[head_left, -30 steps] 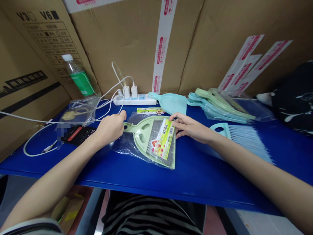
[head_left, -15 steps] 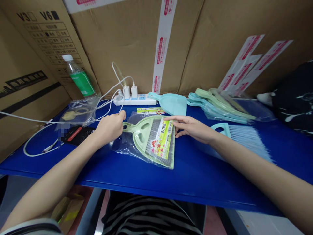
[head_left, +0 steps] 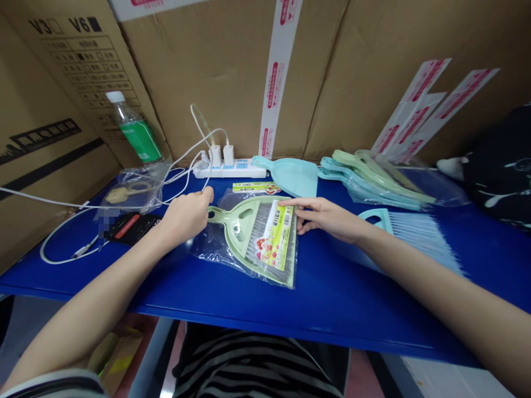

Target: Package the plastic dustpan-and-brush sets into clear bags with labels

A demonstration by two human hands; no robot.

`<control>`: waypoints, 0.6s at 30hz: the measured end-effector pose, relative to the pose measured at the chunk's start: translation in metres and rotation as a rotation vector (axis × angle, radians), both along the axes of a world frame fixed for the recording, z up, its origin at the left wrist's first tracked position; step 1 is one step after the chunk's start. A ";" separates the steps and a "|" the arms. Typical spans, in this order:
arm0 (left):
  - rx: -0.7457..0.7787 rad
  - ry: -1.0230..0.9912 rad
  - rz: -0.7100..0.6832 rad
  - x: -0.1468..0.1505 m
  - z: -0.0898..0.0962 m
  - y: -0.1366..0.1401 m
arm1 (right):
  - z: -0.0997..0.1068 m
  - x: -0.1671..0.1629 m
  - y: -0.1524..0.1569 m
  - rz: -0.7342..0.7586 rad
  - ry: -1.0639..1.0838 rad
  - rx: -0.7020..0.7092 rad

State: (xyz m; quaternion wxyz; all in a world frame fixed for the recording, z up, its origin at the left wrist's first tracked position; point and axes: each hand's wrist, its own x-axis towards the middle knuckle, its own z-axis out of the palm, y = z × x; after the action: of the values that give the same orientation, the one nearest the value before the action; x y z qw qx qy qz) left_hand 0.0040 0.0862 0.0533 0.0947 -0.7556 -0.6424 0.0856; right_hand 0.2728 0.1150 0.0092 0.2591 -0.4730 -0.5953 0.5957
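- A blue tabletop (head_left: 332, 301) fills the lower scene, its front edge just ahead of the person's striped clothing (head_left: 257, 359).
- On it, between the hands, lies a bagged green dustpan-and-brush set (head_left: 240, 226), handle to the left, grey bristles and a yellow label card (head_left: 277, 235) to the right.
- The left hand (head_left: 186, 220) is curled closed at the handle end and seems to have hold of the set there; whether it pinches handle or film is hidden.
- The right hand (head_left: 321, 218) is loosely bent, its index fingertip on the card's upper corner, other fingers at the bag's right edge. I cannot tell whether it grips.
- The step in hand looks like steadying and straightening the package. The next move would call for a firm left hold and a light right touch, so the thin film doesn't slip or crease.
- Left of the set lies a phone (head_left: 130, 228), partly behind the left forearm; to the right, a blue brush (head_left: 415, 237).
- Farther back are a loose label strip (head_left: 255, 187), a blue dustpan (head_left: 294, 174) and a pile of bagged sets (head_left: 373, 179).
- Behind them, a white power strip (head_left: 249, 170) and a tilted bottle (head_left: 141, 141) stand before cardboard (head_left: 207, 66).
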 end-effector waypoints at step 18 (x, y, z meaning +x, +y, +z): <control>0.041 0.064 0.086 -0.005 -0.001 0.004 | 0.004 0.001 -0.002 0.013 -0.035 0.044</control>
State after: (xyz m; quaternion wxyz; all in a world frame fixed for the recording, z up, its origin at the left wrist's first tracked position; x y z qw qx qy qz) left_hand -0.0011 0.0906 0.0524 0.1269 -0.7222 -0.6725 0.1003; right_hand 0.2740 0.1131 0.0129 0.2553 -0.4737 -0.6157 0.5757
